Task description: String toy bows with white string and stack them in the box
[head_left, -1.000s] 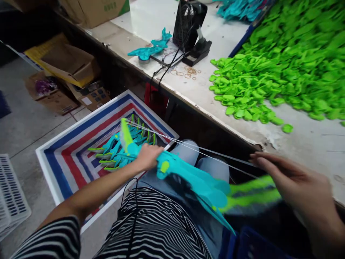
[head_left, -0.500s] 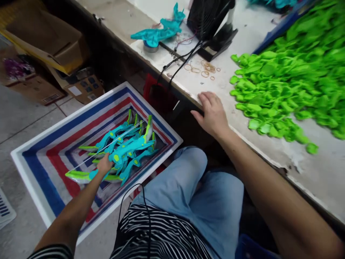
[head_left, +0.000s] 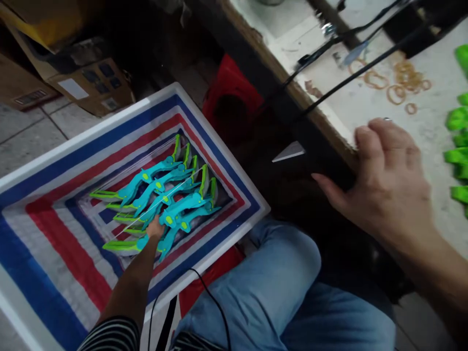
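Clasping turquoise bow in left hand.
Right of that grip, spreading right hand wide at table edge.

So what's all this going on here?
A seated person has the left hand on a turquoise-and-green toy bow lying with similar bows in a white-rimmed tray lined with striped sheeting. Whether it grips is hard to see. The right hand, open with nothing visible in it, is at the edge of the table, near rubber bands.

black-and-white striped sleeve | light-blue jeans | thin black cord
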`<action>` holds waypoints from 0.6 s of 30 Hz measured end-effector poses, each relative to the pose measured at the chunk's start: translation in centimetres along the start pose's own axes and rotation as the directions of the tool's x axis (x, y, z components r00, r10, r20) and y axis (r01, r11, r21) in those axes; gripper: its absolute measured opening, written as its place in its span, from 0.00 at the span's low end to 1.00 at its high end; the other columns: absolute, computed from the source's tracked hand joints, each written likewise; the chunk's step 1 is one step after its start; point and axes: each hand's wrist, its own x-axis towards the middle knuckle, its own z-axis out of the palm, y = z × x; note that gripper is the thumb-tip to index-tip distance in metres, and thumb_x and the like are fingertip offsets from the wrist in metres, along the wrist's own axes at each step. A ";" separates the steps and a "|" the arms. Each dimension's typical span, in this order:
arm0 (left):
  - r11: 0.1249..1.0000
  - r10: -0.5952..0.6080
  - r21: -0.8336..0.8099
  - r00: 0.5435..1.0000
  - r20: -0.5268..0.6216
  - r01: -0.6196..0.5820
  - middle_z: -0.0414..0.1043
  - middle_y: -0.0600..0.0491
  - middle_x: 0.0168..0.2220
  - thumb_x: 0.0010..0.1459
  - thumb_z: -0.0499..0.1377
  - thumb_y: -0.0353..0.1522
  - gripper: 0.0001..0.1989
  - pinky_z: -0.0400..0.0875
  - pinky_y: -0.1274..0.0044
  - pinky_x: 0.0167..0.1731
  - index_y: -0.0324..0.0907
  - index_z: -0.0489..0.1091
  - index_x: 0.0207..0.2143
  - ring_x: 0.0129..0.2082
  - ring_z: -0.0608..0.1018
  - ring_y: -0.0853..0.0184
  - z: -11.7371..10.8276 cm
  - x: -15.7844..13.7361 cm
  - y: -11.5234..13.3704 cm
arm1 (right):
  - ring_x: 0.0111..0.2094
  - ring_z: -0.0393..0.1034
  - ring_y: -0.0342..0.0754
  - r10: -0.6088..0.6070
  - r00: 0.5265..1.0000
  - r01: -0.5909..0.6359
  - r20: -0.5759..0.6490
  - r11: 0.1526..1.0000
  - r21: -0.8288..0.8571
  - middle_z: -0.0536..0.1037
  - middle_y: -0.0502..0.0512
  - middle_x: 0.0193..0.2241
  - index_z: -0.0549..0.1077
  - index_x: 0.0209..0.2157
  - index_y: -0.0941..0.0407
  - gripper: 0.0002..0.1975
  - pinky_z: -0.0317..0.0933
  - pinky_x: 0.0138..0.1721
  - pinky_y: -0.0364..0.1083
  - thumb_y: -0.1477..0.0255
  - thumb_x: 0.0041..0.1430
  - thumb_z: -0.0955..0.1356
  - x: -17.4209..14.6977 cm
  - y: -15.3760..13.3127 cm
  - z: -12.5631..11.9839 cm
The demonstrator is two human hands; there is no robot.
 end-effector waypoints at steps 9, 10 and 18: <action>0.998 0.024 -0.055 0.999 0.036 -0.022 0.73 0.39 0.45 0.57 0.56 0.33 0.23 0.68 0.66 0.44 0.36 0.61 0.55 0.48 0.75 0.53 2.4 2.8 1.2 | 0.62 0.53 0.65 0.036 0.999 -0.035 -0.034 0.999 0.021 0.59 0.71 0.60 0.49 0.64 0.58 0.41 0.53 0.60 0.63 0.48 0.58 0.59 0.2 -0.8 -0.3; 0.998 0.034 -0.057 0.998 0.046 -0.031 0.73 0.39 0.46 0.57 0.56 0.33 0.24 0.68 0.67 0.43 0.36 0.61 0.55 0.47 0.75 0.53 2.5 2.9 1.1 | 0.62 0.53 0.65 0.028 0.998 -0.027 -0.047 0.999 0.029 0.59 0.70 0.60 0.49 0.65 0.57 0.41 0.53 0.60 0.63 0.48 0.58 0.60 0.1 -0.7 -0.1; 0.994 0.102 -0.038 0.994 0.039 -0.101 0.71 0.40 0.48 0.57 0.57 0.30 0.23 0.66 0.70 0.46 0.34 0.61 0.54 0.50 0.73 0.54 0.5 3.9 0.0 | 0.62 0.51 0.70 0.016 0.997 -0.007 -0.072 0.993 0.121 0.56 0.67 0.63 0.46 0.65 0.53 0.45 0.52 0.59 0.69 0.42 0.53 0.59 -0.2 0.4 0.8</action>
